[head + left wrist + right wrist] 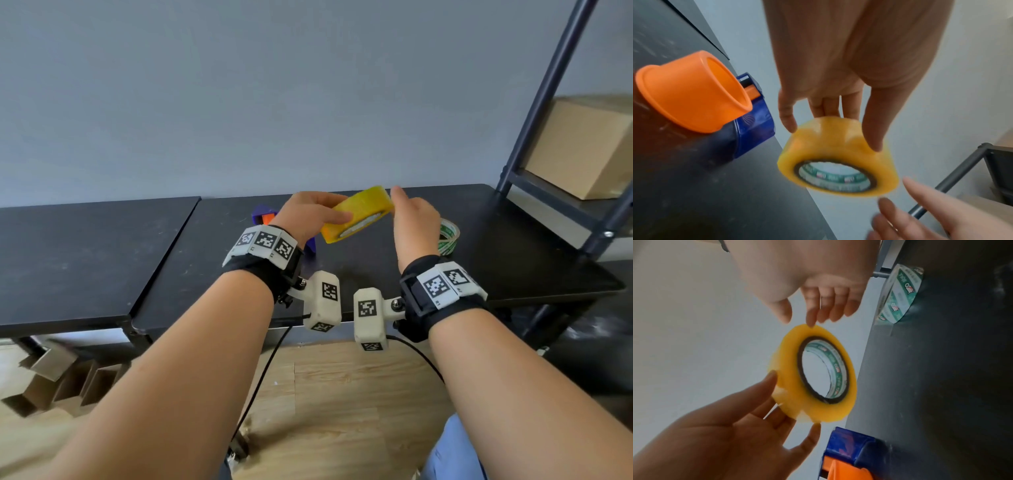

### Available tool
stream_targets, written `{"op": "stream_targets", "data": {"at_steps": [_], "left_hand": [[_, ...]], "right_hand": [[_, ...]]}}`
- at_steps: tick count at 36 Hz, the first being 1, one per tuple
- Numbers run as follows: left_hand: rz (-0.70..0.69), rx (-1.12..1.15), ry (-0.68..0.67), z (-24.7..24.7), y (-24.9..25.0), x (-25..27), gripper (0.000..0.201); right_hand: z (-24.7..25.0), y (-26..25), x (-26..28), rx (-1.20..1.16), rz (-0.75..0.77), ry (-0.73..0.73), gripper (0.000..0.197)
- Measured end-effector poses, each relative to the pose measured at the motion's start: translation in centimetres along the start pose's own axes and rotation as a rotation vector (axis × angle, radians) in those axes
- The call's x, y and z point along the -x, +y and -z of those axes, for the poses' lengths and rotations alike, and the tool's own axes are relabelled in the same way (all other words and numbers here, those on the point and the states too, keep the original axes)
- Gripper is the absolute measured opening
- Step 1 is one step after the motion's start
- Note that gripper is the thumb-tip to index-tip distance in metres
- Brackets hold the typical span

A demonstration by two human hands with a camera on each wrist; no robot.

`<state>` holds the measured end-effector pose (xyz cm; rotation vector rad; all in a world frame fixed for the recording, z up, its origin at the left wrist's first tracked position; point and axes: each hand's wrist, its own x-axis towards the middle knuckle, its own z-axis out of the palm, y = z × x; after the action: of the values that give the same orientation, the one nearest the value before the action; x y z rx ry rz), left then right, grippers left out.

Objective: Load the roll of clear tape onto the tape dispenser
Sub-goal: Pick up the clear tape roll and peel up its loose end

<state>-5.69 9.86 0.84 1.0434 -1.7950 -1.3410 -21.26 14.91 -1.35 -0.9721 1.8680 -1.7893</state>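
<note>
Aloft, hands (310, 214) flank tape roll (356, 214).

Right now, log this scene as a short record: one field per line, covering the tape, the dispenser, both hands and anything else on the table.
tape roll: yellowish clear roll, held in the air above the table, not yet on the dispenser
left hand: grips the roll, thumb and fingers on its outer band
right hand: fingertips at the roll's far edge, fingers fairly straight
dispenser: blue body with orange hub, lying on the black table, hub bare
other: empty tape core with green print, standing on the table to the right
</note>
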Motion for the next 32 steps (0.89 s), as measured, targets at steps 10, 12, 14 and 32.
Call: {"op": "stream_targets", "data": {"at_steps": [10, 12, 14, 32], "left_hand": [[-0.045, -0.118, 0.112, -1.2, -0.1, -0.3, 0.034], [-0.073, -0.184, 0.097, -1.3, -0.1, -0.4, 0.035], [-0.060, -0.234, 0.048, -1.2, 0.0, -0.3, 0.035], [0.019, 0.184, 0.153, -1.3, 0.7, -0.8, 0.040]], "right_hand": [[0.1, -1.8, 0.7, -0.152, -0.138, -0.270, 0.016], [0.2, -2.0, 0.9, -0.150, -0.130, -0.283, 0.015], [0.1, -2.3, 1.1, -0.126, -0.124, -0.280, 0.020], [-0.6, -2.2, 1.6, -0.108, -0.157, -0.318, 0.012]]}}
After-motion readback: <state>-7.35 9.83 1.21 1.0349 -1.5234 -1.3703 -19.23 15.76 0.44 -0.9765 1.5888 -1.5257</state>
